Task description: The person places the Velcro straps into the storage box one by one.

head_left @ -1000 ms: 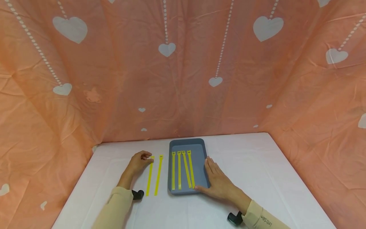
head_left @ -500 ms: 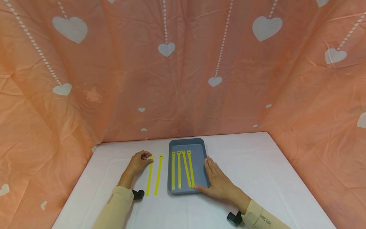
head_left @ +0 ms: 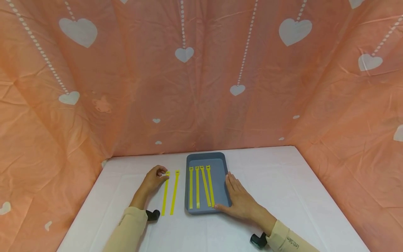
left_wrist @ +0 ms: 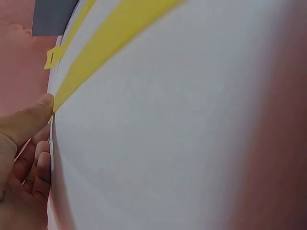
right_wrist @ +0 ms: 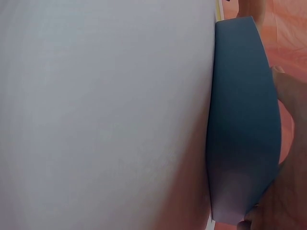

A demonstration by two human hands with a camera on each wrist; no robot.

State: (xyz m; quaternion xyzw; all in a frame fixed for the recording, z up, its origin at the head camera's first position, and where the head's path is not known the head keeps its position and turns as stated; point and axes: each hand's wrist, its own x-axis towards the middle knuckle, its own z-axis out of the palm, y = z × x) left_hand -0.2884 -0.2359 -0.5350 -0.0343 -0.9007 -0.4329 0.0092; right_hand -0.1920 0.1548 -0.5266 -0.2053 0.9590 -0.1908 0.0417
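My left hand (head_left: pixel 154 180) pinches the slotted head end of a yellow hook-and-loop cable tie (head_left: pixel 165 196) left of the tray; in the left wrist view the thumb lies over the end of this cable tie (left_wrist: pixel 91 62). Just to its right, a second yellow cable tie (head_left: pixel 174 194) lies on the table. Several more yellow cable ties (head_left: pixel 197 189) lie lengthwise in the grey-blue tray (head_left: pixel 220 162), heads toward the back. My right hand (head_left: pixel 242 201) rests against the tray's right side, fingers straight, thumb at the near rim. The right wrist view shows the tray's outer wall (right_wrist: pixel 244 115).
A white cloth covers the table (head_left: pixel 283 196). Pink-orange curtains (head_left: pixel 201 105) with white hearts enclose the back and both sides. Small black devices (head_left: pixel 153 215) are worn at both wrists.
The cable tie in my left hand has shifted very slightly to the right, and its head shows a little more between the fingers. The right hand and the tray stay put.
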